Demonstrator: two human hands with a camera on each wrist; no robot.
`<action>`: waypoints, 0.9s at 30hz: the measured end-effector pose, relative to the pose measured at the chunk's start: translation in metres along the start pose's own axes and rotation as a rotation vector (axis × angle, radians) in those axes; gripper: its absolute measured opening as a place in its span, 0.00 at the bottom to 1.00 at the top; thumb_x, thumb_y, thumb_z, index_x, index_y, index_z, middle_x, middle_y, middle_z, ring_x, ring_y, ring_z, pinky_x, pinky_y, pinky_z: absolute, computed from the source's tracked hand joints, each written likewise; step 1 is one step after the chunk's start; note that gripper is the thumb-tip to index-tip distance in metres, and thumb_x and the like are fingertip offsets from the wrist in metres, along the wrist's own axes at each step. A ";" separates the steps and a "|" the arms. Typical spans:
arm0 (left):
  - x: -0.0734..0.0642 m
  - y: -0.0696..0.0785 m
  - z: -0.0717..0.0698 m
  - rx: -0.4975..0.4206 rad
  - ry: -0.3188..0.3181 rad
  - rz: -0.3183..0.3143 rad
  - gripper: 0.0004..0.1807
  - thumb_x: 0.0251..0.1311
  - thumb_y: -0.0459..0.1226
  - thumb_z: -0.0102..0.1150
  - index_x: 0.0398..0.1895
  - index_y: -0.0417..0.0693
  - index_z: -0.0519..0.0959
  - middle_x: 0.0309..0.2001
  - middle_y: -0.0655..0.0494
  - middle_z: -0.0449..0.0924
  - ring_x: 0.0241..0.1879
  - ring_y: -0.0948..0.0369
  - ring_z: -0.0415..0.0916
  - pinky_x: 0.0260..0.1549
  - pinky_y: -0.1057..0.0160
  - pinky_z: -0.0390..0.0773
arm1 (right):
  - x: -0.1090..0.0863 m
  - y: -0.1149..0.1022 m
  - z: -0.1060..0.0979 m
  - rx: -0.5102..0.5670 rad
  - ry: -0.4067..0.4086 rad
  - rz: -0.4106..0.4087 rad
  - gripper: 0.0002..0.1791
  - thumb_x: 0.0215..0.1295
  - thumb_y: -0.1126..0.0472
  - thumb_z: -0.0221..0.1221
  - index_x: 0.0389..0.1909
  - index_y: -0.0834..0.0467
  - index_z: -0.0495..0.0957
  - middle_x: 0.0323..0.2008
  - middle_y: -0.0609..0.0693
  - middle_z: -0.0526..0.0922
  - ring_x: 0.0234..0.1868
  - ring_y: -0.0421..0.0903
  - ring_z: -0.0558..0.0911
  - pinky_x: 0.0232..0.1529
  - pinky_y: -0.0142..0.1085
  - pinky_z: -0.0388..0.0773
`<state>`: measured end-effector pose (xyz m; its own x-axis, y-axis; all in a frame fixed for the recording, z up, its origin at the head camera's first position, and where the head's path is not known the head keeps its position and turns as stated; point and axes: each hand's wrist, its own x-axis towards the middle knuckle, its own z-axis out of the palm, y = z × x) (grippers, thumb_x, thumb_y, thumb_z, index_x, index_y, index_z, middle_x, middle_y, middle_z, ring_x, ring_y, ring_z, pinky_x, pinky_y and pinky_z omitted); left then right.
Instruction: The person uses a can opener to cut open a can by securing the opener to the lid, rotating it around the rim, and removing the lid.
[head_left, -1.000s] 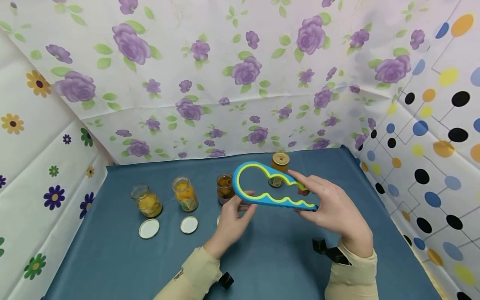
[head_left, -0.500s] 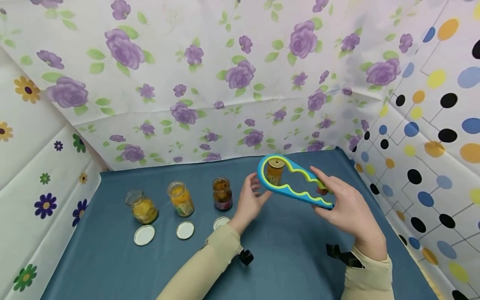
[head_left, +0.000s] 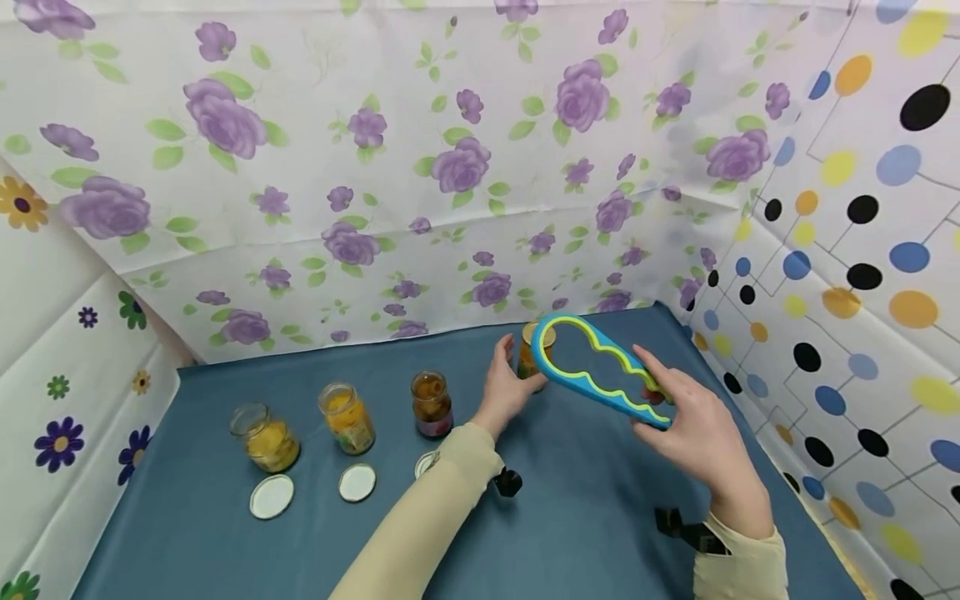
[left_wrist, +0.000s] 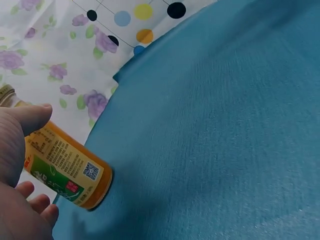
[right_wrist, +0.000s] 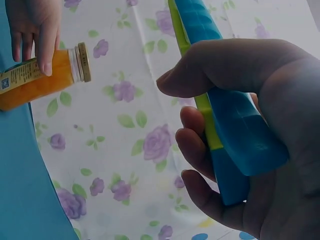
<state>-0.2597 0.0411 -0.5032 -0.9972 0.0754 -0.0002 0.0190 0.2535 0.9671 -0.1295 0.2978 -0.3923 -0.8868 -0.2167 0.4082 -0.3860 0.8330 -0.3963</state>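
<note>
My left hand (head_left: 504, 392) is at a lidded glass jar (head_left: 527, 364) of orange contents at the back of the table. In the left wrist view its thumb overlaps the upper part of the jar (left_wrist: 70, 165), with the other fingertips low at the jar's far side. The right wrist view shows the jar's gold lid (right_wrist: 84, 62) in place. My right hand (head_left: 693, 421) grips a blue and yellow jar opener (head_left: 577, 383) by its handle ends, raised above the table. The opener's looped end overlaps the jar in the head view.
Three lidless jars stand to the left: one with pale yellow pieces (head_left: 272, 442), one orange (head_left: 348, 421), one dark brown (head_left: 432, 408). In front of them lie white-faced lids (head_left: 357, 482), one partly behind the left sleeve. Patterned cloth walls (head_left: 450, 250) enclose the blue table.
My left hand has moved from beside the brown jar, rightward and back to the lidded jar. My right hand has shifted the opener slightly right. The head view has also shifted.
</note>
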 end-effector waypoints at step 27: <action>0.011 0.001 0.011 0.056 -0.020 -0.023 0.50 0.65 0.46 0.76 0.84 0.51 0.58 0.71 0.43 0.72 0.66 0.47 0.74 0.66 0.46 0.75 | -0.006 0.005 0.004 -0.022 -0.021 0.067 0.59 0.52 0.64 0.79 0.84 0.40 0.62 0.40 0.43 0.82 0.39 0.43 0.80 0.35 0.41 0.74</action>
<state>-0.2699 0.0530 -0.5052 -0.9957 0.0877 -0.0282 0.0003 0.3087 0.9512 -0.1277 0.3013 -0.4003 -0.9156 -0.1709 0.3640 -0.3205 0.8568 -0.4041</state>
